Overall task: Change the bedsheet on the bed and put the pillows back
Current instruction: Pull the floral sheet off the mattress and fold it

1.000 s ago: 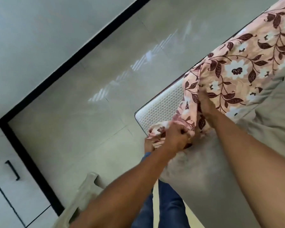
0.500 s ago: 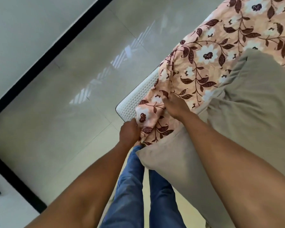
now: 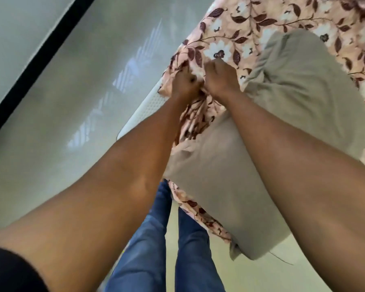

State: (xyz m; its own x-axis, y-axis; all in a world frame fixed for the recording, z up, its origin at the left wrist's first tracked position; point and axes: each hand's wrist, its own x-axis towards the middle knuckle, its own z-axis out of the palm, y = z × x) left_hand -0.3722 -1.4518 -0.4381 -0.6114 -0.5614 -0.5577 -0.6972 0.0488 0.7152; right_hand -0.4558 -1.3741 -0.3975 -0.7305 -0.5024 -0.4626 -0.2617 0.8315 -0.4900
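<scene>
The left grip (image 3: 184,83) and right grip (image 3: 219,81) each clench a fold of the floral bedsheet (image 3: 251,22) at the mattress (image 3: 148,108) corner, seemingly to draw it over or off the bare edge; a grey pillow (image 3: 293,91) lies on it beside them

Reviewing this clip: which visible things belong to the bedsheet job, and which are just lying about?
Job: floral bedsheet, gripped by left hand and right hand; beige pillow; white mattress.
Not part of it: tiled floor; black skirting strip; blue jeans.
</scene>
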